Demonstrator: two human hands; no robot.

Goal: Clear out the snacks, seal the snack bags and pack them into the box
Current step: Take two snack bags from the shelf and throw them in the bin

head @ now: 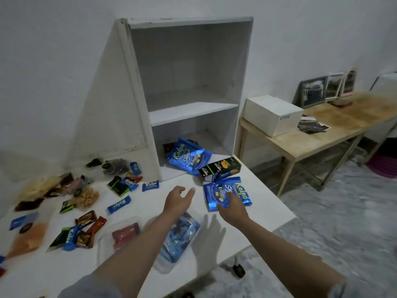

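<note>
Clear bag of blue candies (179, 239) lay under the left forearm; left grip (177, 202) hovered open, right grip (233, 208) pressed relaxed fingers on a blue Kalpa pouch (225, 193); another Kalpa pouch (187, 157) sat in the cabinet (193, 112).

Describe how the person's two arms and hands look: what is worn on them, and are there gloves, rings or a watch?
The left hand and the right hand are both bare: no gloves, and no ring or watch shows. The forearms are uncovered. Grey-blue sleeves are pushed up towards the elbows, seen only at the bottom edge of the picture.
</note>
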